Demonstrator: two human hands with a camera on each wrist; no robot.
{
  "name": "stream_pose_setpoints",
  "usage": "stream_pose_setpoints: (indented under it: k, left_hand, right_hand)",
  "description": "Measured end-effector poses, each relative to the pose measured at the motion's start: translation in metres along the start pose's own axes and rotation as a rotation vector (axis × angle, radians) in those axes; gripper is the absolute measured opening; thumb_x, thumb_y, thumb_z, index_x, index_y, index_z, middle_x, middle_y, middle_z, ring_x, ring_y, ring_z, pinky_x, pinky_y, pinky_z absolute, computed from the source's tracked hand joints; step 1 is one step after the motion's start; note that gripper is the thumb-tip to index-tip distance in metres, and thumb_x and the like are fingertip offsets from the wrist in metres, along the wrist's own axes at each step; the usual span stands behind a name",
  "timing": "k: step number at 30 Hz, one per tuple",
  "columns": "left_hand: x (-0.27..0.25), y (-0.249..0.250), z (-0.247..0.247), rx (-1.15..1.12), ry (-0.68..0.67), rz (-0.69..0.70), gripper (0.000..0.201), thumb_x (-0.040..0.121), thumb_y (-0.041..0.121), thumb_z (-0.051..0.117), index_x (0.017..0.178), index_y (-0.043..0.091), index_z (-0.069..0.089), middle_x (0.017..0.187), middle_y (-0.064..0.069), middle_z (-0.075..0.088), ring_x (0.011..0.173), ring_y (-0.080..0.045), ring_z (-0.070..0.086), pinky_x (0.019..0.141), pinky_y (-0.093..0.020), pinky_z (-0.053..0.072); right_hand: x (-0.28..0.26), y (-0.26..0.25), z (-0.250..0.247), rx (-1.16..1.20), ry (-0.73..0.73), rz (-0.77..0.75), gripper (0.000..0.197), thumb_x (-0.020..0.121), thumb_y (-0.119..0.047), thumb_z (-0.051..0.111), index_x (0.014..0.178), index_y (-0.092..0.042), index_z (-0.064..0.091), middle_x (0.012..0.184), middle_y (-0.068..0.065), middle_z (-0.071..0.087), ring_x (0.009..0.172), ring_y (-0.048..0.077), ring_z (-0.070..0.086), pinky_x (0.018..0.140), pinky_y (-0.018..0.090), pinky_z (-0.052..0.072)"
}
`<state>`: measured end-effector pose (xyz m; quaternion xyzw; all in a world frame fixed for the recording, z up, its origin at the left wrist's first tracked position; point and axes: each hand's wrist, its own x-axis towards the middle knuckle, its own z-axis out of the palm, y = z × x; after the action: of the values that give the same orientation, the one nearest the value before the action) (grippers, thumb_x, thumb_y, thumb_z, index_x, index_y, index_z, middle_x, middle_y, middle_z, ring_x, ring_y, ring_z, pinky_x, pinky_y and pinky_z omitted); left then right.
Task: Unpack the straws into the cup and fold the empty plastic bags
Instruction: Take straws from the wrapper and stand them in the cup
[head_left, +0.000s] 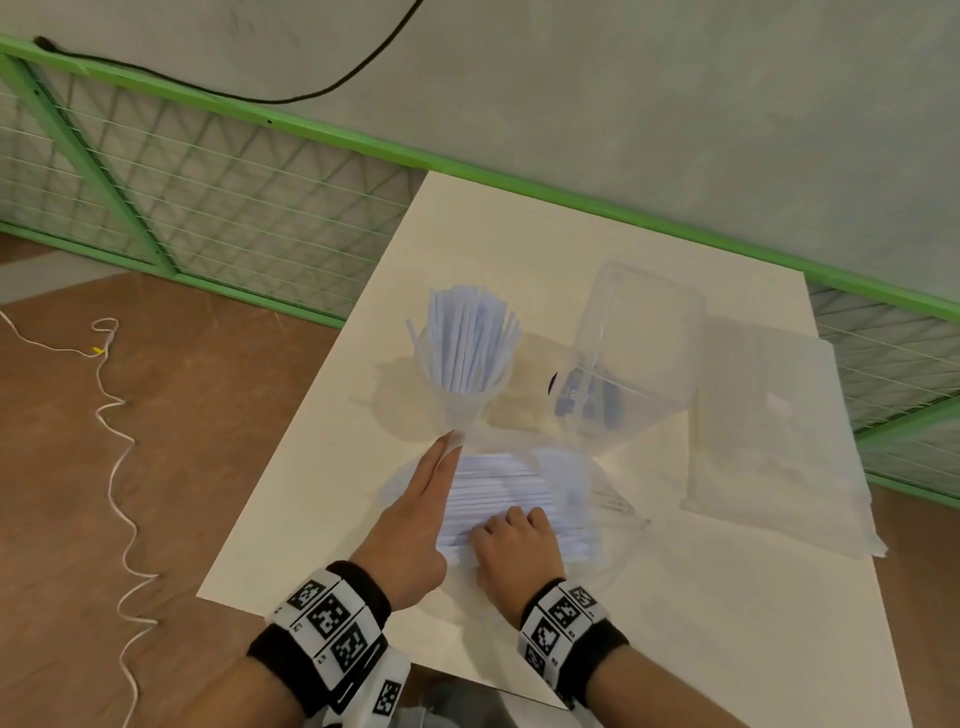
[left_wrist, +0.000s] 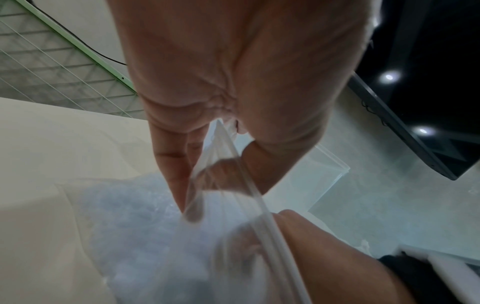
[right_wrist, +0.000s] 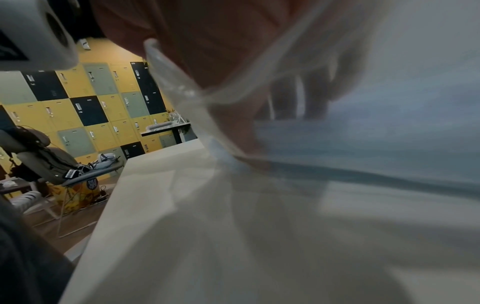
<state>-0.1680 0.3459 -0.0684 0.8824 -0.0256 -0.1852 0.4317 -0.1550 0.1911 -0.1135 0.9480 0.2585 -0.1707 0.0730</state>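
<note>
Plastic bag (head_left: 519, 499) of straws flat on bench (head_left: 675, 623) before half-filled cup (head_left: 462, 384); left hand (head_left: 415, 525) pinching bag's mouth, right hand (head_left: 514, 545) curled inside (grip clamped on straws, apparently). Best withdrawn level, bundle together.

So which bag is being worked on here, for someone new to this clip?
On the cream table, look at the near edge, in front of the straw-filled cup. The bag of straws lies flat under both hands, unlike the pile of bags at the right.

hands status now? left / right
Left hand: fingers straight, thumb and fingers pinching the bag's open edge.
Right hand: curled around the straws inside the bag.
</note>
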Motion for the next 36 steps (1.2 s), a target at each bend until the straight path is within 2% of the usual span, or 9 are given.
stream_pose_setpoints:
  k: [4,6,9,14,19,24,28,33,36]
  left_hand:
    - [0.0,0.0,0.0,-0.003,0.003,0.005,0.116,0.069,-0.017,0.053,0.153,0.036,-0.009,0.155,0.032,-0.018,0.137,-0.006,0.033,0.092,-0.031,0.053]
    - [0.001,-0.001,0.0,-0.003,0.006,0.009,0.117,0.069,-0.017,0.053,0.153,0.036,-0.008,0.155,0.031,-0.018,0.139,-0.005,0.029,0.094,-0.03,0.052]
    - [0.0,-0.001,0.0,-0.002,0.003,0.005,0.117,0.069,-0.017,0.054,0.153,0.036,-0.009,0.155,0.032,-0.018,0.138,-0.006,0.031,0.094,-0.028,0.052]
    - [-0.001,0.0,-0.002,0.0,-0.001,-0.007,0.117,0.07,-0.016,0.054,0.153,0.037,-0.009,0.153,0.033,-0.02,0.132,-0.008,0.039,0.089,-0.03,0.054]
    - [0.0,-0.001,-0.002,0.003,-0.004,0.004,0.117,0.068,-0.017,0.053,0.153,0.037,-0.008,0.154,0.033,-0.019,0.135,-0.009,0.037,0.091,-0.032,0.054]
    - [0.0,-0.002,-0.002,0.008,-0.004,0.013,0.117,0.067,-0.017,0.053,0.153,0.035,-0.007,0.154,0.033,-0.019,0.135,-0.01,0.037,0.092,-0.034,0.053]
    - [0.001,-0.004,-0.003,0.017,0.003,0.016,0.116,0.068,-0.017,0.05,0.153,0.036,-0.007,0.154,0.034,-0.019,0.131,-0.018,0.043,0.09,-0.039,0.054]
    - [0.002,-0.007,-0.009,0.043,0.026,0.008,0.116,0.069,-0.019,0.049,0.153,0.036,-0.009,0.154,0.032,-0.02,0.136,-0.017,0.038,0.091,-0.037,0.054]
    - [0.001,-0.007,-0.011,0.033,0.039,0.01,0.115,0.069,-0.02,0.047,0.152,0.037,-0.008,0.154,0.033,-0.018,0.14,-0.011,0.031,0.094,-0.034,0.052]
  right_hand:
    - [-0.001,-0.004,-0.006,-0.006,-0.01,-0.022,0.007,0.081,-0.016,0.063,0.087,-0.018,0.066,0.082,0.004,0.067,0.084,0.028,0.059,0.081,0.043,0.043]
    - [0.001,-0.002,-0.006,-0.023,-0.003,-0.039,0.018,0.089,-0.014,0.051,0.101,-0.014,0.064,0.1,0.007,0.066,0.1,0.03,0.055,0.09,0.045,0.038]
    - [0.002,-0.002,-0.011,-0.027,-0.024,-0.036,0.017,0.087,-0.016,0.056,0.102,-0.015,0.063,0.099,0.008,0.065,0.099,0.031,0.055,0.09,0.046,0.038]
    - [0.0,-0.005,-0.003,-0.005,0.035,0.002,0.032,0.044,-0.019,0.086,0.067,-0.021,0.064,0.052,0.0,0.058,0.052,0.025,0.055,0.059,0.04,0.047]
    - [0.003,-0.005,0.0,-0.021,0.005,0.019,0.02,0.053,-0.019,0.082,0.061,-0.02,0.064,0.059,0.0,0.06,0.06,0.025,0.058,0.061,0.041,0.047]
    - [0.002,-0.004,-0.004,-0.041,-0.055,-0.047,0.013,0.085,-0.014,0.056,0.095,-0.016,0.063,0.089,0.006,0.068,0.088,0.03,0.059,0.087,0.045,0.04]
    - [0.002,0.004,-0.011,0.048,-0.045,-0.079,0.027,0.087,-0.022,0.049,0.113,-0.018,0.056,0.102,0.004,0.065,0.097,0.029,0.059,0.093,0.045,0.033]
    - [-0.004,0.026,-0.021,0.325,0.033,-0.006,0.031,0.077,-0.054,0.038,0.085,-0.025,0.048,0.091,-0.003,0.065,0.086,0.023,0.06,0.085,0.037,0.041]
    - [-0.012,0.038,-0.032,0.608,0.158,0.034,0.037,0.074,-0.059,0.035,0.068,-0.024,0.045,0.069,-0.006,0.059,0.068,0.015,0.056,0.065,0.028,0.042]
